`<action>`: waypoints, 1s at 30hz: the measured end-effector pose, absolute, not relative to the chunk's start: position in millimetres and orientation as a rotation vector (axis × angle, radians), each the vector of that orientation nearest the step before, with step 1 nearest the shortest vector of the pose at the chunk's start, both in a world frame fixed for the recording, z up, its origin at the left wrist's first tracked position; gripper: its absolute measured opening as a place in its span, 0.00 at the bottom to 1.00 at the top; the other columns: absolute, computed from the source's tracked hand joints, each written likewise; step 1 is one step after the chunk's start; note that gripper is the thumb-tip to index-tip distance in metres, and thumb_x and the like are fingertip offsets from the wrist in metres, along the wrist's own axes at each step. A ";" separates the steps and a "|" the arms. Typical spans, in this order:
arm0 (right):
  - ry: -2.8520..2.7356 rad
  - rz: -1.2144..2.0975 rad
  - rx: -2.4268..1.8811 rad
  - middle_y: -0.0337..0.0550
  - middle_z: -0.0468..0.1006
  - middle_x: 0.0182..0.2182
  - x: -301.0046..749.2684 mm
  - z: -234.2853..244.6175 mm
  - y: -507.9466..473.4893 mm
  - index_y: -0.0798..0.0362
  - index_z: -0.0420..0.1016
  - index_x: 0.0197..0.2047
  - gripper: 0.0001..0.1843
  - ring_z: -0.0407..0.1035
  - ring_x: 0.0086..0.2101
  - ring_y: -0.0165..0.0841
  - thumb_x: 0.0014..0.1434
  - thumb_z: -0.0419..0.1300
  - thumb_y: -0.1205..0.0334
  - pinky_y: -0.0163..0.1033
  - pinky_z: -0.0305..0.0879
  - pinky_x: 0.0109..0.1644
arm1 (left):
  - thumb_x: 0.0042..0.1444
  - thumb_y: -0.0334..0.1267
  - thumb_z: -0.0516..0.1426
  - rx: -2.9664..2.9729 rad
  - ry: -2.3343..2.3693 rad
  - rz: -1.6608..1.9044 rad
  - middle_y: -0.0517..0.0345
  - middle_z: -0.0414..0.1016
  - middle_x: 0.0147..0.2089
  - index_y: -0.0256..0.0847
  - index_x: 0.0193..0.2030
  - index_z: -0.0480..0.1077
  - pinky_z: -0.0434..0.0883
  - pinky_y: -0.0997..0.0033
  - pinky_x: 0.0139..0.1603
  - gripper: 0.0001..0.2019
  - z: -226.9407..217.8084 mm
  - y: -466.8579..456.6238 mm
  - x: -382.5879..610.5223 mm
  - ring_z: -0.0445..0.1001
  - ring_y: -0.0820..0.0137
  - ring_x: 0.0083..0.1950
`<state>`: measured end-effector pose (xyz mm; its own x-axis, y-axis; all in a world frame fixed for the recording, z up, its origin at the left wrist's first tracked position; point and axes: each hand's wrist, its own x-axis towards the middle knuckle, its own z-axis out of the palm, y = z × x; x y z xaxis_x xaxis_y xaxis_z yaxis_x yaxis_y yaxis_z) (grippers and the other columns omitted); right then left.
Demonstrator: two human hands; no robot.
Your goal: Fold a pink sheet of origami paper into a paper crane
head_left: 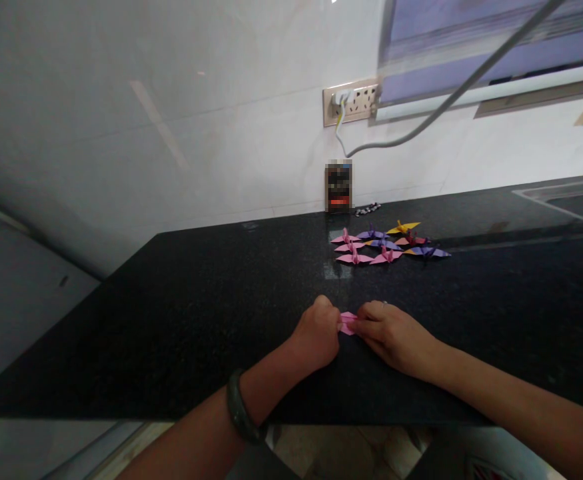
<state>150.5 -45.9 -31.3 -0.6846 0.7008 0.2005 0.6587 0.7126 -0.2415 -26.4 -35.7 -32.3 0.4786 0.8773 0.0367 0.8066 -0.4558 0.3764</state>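
Note:
A small folded piece of pink paper [346, 323] lies on the black stone counter [196, 320] between my two hands. My left hand [316, 335], with a dark bangle on its wrist, is closed and pinches the paper's left side. My right hand [394, 333] is closed too and grips the paper's right side with its fingertips. Most of the paper is hidden by my fingers.
Several finished paper cranes [384, 245] in pink, purple and yellow lie in rows farther back on the counter. A small dark box [338, 187] stands against the white wall under a socket [350, 101] with a cable. A sink [571, 197] is at the far right.

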 end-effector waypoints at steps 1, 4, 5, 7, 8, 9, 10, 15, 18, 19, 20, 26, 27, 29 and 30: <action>-2.661 0.211 -1.058 0.45 0.67 0.31 151.3 -30.0 -46.1 0.53 0.72 0.39 0.13 0.61 0.33 0.33 0.57 0.48 0.67 0.37 0.55 0.36 | 0.52 0.29 0.47 2.428 1.414 0.334 0.53 0.63 0.36 0.36 0.32 0.67 0.64 0.70 0.40 0.09 -32.6 -35.3 -27.2 0.64 0.70 0.37; -2.708 0.226 -1.019 0.46 0.67 0.32 153.8 -25.5 -46.8 0.53 0.71 0.41 0.12 0.60 0.34 0.33 0.56 0.50 0.62 0.38 0.55 0.38 | 0.52 0.28 0.45 2.463 1.342 0.363 0.53 0.64 0.36 0.37 0.33 0.67 0.64 0.70 0.40 0.11 -30.7 -36.8 -32.3 0.63 0.70 0.39; -2.718 0.233 -1.015 0.46 0.66 0.33 154.4 -24.1 -47.1 0.52 0.71 0.41 0.13 0.60 0.35 0.34 0.55 0.50 0.60 0.39 0.55 0.38 | 0.52 0.27 0.44 2.479 1.313 0.366 0.53 0.64 0.36 0.37 0.34 0.67 0.64 0.70 0.41 0.11 -29.3 -38.7 -34.6 0.63 0.70 0.39; -2.723 0.235 -1.020 0.46 0.66 0.33 155.1 -22.3 -47.8 0.52 0.71 0.41 0.14 0.60 0.35 0.34 0.55 0.51 0.57 0.39 0.54 0.39 | 0.53 0.26 0.43 2.521 1.272 0.365 0.53 0.64 0.39 0.38 0.39 0.66 0.63 0.70 0.40 0.14 -25.7 -44.5 -38.9 0.63 0.70 0.39; -2.725 0.237 -1.024 0.46 0.66 0.34 155.2 -21.8 -48.2 0.52 0.71 0.41 0.14 0.60 0.36 0.34 0.55 0.51 0.57 0.40 0.54 0.39 | 0.53 0.26 0.43 2.565 1.247 0.341 0.53 0.64 0.41 0.39 0.41 0.66 0.63 0.69 0.41 0.15 -24.1 -48.1 -40.4 0.63 0.69 0.40; -2.725 0.238 -1.029 0.46 0.66 0.34 155.3 -21.6 -48.5 0.52 0.71 0.40 0.14 0.60 0.36 0.34 0.55 0.51 0.57 0.40 0.54 0.39 | 0.53 0.26 0.43 2.616 1.230 0.314 0.52 0.63 0.42 0.40 0.44 0.64 0.63 0.68 0.42 0.16 -22.9 -51.6 -41.3 0.63 0.68 0.41; -2.725 0.240 -1.034 0.46 0.66 0.34 155.3 -21.6 -48.7 0.52 0.71 0.40 0.14 0.60 0.36 0.34 0.55 0.51 0.57 0.40 0.54 0.39 | 0.53 0.27 0.43 2.666 1.221 0.283 0.52 0.63 0.44 0.41 0.47 0.62 0.62 0.67 0.42 0.17 -22.1 -54.9 -41.4 0.62 0.67 0.43; -2.734 0.239 -1.042 0.46 0.65 0.34 155.4 -21.9 -49.1 0.52 0.70 0.42 0.15 0.59 0.36 0.35 0.55 0.50 0.56 0.40 0.54 0.39 | 0.55 0.28 0.41 2.832 1.284 0.138 0.50 0.62 0.44 0.39 0.48 0.62 0.62 0.64 0.42 0.16 -23.2 -61.4 -35.1 0.61 0.65 0.43; -2.743 0.237 -1.050 0.46 0.65 0.34 156.2 -22.2 -49.2 0.52 0.69 0.43 0.15 0.59 0.36 0.35 0.55 0.50 0.56 0.41 0.53 0.39 | 0.56 0.29 0.41 2.865 1.326 0.082 0.51 0.62 0.42 0.39 0.45 0.63 0.62 0.64 0.41 0.15 -23.0 -60.8 -33.1 0.60 0.66 0.42; -2.745 0.239 -1.054 0.46 0.65 0.34 156.7 -22.4 -49.3 0.52 0.69 0.43 0.15 0.59 0.36 0.35 0.55 0.50 0.57 0.41 0.53 0.39 | 0.56 0.30 0.41 2.871 1.334 0.067 0.52 0.62 0.41 0.39 0.45 0.63 0.62 0.64 0.41 0.15 -22.5 -60.7 -33.6 0.60 0.66 0.42; -2.745 0.242 -1.057 0.46 0.65 0.35 157.2 -22.7 -49.5 0.52 0.69 0.43 0.15 0.59 0.36 0.35 0.55 0.50 0.57 0.41 0.53 0.39 | 0.56 0.30 0.42 2.874 1.339 0.056 0.52 0.62 0.40 0.40 0.45 0.63 0.62 0.64 0.40 0.15 -22.0 -60.7 -34.6 0.60 0.66 0.42; -2.706 0.271 -1.058 0.47 0.64 0.37 159.5 -23.9 -54.2 0.52 0.69 0.42 0.13 0.59 0.37 0.35 0.55 0.50 0.59 0.41 0.53 0.40 | 0.52 0.30 0.47 2.847 1.356 0.073 0.54 0.60 0.41 0.47 0.48 0.61 0.61 0.63 0.40 0.17 -21.2 -61.9 -43.7 0.58 0.65 0.43; -2.693 0.282 -1.055 0.47 0.64 0.37 159.5 -23.8 -55.1 0.52 0.69 0.41 0.13 0.59 0.37 0.35 0.55 0.50 0.59 0.41 0.54 0.40 | 0.51 0.30 0.47 2.846 1.363 0.085 0.54 0.60 0.41 0.47 0.48 0.61 0.60 0.62 0.41 0.17 -21.2 -62.4 -44.0 0.58 0.64 0.43; -2.642 0.317 -1.065 0.46 0.65 0.36 159.0 -23.9 -55.7 0.52 0.70 0.39 0.12 0.60 0.37 0.34 0.55 0.50 0.59 0.41 0.54 0.40 | 0.51 0.31 0.47 2.848 1.371 0.106 0.53 0.60 0.41 0.46 0.48 0.62 0.60 0.61 0.41 0.16 -20.5 -64.0 -43.1 0.58 0.64 0.43; -2.597 0.345 -1.082 0.45 0.65 0.35 158.4 -24.4 -54.8 0.52 0.71 0.37 0.11 0.60 0.36 0.34 0.55 0.50 0.59 0.40 0.54 0.40 | 0.51 0.31 0.47 2.851 1.368 0.115 0.53 0.61 0.40 0.45 0.47 0.62 0.60 0.61 0.41 0.16 -19.9 -65.1 -41.8 0.58 0.64 0.42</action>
